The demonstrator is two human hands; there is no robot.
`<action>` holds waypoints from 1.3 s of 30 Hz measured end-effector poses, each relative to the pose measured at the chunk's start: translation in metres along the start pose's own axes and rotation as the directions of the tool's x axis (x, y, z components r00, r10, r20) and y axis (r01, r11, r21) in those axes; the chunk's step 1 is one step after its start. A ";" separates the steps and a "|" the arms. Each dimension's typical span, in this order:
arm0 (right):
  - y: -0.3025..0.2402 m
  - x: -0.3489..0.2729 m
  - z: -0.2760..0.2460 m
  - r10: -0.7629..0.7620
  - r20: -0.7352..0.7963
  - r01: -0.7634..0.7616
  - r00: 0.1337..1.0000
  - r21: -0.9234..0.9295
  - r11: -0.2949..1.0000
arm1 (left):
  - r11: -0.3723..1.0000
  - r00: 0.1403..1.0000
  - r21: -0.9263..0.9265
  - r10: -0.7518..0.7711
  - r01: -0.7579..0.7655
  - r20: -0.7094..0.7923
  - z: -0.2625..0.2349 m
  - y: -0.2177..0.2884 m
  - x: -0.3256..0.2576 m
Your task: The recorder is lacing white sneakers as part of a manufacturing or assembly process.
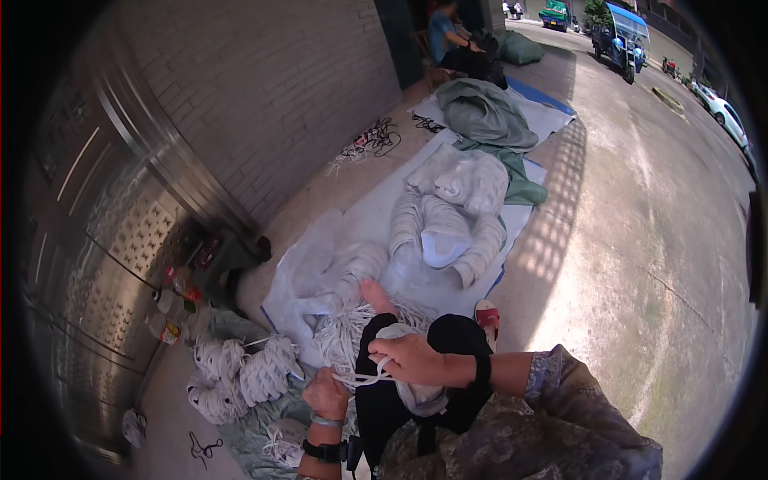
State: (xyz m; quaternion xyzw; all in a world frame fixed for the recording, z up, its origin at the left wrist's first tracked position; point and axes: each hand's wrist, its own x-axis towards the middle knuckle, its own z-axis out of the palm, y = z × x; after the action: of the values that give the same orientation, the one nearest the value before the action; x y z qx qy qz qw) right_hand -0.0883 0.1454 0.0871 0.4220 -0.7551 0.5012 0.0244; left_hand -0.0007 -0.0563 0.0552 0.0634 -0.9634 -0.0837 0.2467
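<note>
Pinching white cord (362, 378) taut between closed left hand (326, 394) and right hand (410, 358), over the knee. Wrapping bundle (416, 392) evenly. Keeping tension steady, probably, near finished bundles (240, 376).

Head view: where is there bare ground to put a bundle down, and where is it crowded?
Bare concrete pavement lies right of the white sheet. A narrow strip runs between sheet and brick wall. Crowded: cord bundles left of both hands, the piled bags on the sheet.
</note>
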 end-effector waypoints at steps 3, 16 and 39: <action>0.003 0.002 0.017 -0.017 -0.023 0.019 1.000 0.072 0.997 | 0.996 0.981 0.060 -0.055 0.067 -0.186 -0.047 -0.025 0.007; -0.014 0.013 0.003 -0.099 -0.140 0.115 0.985 0.109 0.987 | 0.965 0.929 0.255 0.037 0.063 -0.367 -0.132 -0.037 0.011; 0.016 -0.031 -0.056 0.027 0.038 -0.034 0.999 0.187 0.982 | 0.800 0.616 -0.571 -0.548 0.187 -0.566 -0.216 -0.024 -0.037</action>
State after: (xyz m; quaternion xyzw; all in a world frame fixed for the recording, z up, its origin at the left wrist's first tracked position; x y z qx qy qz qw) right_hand -0.1007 0.2105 0.0891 0.4197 -0.7111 0.5629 -0.0364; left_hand 0.1383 -0.1016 0.2196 0.2329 -0.7081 -0.3272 0.5808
